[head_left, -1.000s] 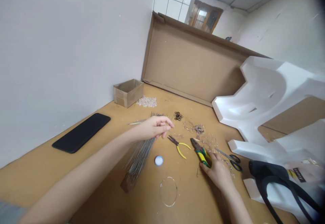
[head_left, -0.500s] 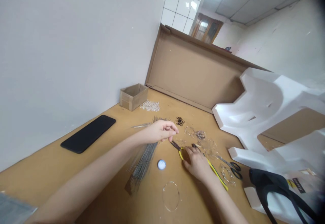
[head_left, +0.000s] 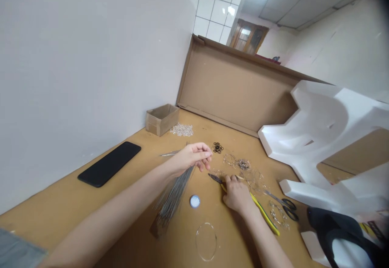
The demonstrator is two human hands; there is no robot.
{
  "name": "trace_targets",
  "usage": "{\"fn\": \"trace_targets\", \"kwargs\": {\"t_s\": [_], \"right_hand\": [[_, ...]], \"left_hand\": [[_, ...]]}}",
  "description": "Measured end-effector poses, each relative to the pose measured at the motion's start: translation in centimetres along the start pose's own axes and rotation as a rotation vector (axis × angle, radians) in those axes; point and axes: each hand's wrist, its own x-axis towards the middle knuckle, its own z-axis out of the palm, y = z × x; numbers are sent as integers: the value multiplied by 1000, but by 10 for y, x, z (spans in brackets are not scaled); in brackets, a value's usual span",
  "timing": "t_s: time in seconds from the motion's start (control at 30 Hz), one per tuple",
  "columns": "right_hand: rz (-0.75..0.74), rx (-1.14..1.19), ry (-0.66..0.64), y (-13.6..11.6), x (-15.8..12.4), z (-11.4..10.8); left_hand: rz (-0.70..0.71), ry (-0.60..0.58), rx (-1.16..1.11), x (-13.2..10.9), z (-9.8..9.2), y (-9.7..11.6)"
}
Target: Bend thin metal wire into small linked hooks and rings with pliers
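Observation:
My left hand (head_left: pixel 196 157) hovers above the top end of a bundle of thin grey wires (head_left: pixel 174 199). Its thumb and forefinger are pinched together; whatever lies between them is too small to make out. On the table to the right, my right hand (head_left: pixel 237 195) has its fingers curled over pliers (head_left: pixel 216 178) with dark jaws and yellow handles, the jaws pointing left. A long yellow handle (head_left: pixel 265 216) sticks out beyond that hand; I cannot tell whether it belongs to a second tool. A round white-and-blue cap (head_left: pixel 195 201) and a thin wire ring (head_left: pixel 206 241) lie between my forearms.
Black rings (head_left: pixel 218 148), tangled wire loops (head_left: pixel 244 164) and scissors (head_left: pixel 287 207) lie on the table. Clear small pieces (head_left: pixel 181 129) sit beside a cardboard box (head_left: pixel 162 119). A black phone-like slab (head_left: pixel 110 164) is at left, white foam (head_left: pixel 316 122) at right.
In my left hand the thumb and forefinger have come together. My right hand has closed over the pliers, whose jaws have swung to point more to the left. The view has shifted slightly.

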Motion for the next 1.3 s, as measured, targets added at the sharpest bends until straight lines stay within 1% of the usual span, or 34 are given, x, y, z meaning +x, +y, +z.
{"fn": "trace_targets", "kwargs": {"t_s": [0.1, 0.23, 0.27, 0.33, 0.4, 0.43, 0.47, 0.53, 0.6, 0.67, 0.73, 0.83, 0.93, 1.03, 1.13, 1.2, 1.3], "right_hand": [[-3, 182, -22, 15, 3, -5], [-58, 500, -63, 35, 5, -18], [-91, 629, -65, 38, 4, -22], [-201, 1085, -96, 38, 2, -29], [-305, 1596, -178, 32, -2, -36], [-326, 1777, -235, 27, -5, -39], [-325, 1887, -285, 21, -7, -42], [-311, 2019, -361, 8, -11, -50], [-285, 2073, -397, -3, -14, -59], [-226, 2065, -363, -12, -14, -68], [-191, 2013, -250, -18, -12, -76], [-207, 1909, -63, -22, -9, -84], [-239, 1798, 48, -24, -9, -87], [-262, 1674, 94, -24, -11, -89], [-252, 1562, 171, -25, -13, -93], [-244, 1494, 197, -26, -14, -95], [-235, 1411, 181, -27, -17, -97]], "left_hand": [[13, 41, -56, -2, 4, 1], [38, 99, -86, -1, 7, 0], [42, 119, -90, 0, 7, -2], [44, 161, -95, 2, 9, -6], [46, 192, -94, 4, 12, -9], [52, 200, -94, 5, 13, -10], [62, 208, -95, 5, 15, -10], [85, 223, -106, 6, 18, -9], [112, 232, -115, 8, 22, -5], [144, 226, -112, 10, 27, 1], [188, 218, -99, 13, 32, 6], [257, 229, -85, 17, 41, 10], [299, 245, -69, 20, 46, 8], [318, 266, -23, 20, 47, 4], [325, 295, 19, 19, 47, 0], [315, 279, 34, 19, 48, -3], [275, 235, 80, 18, 53, -8]]}}
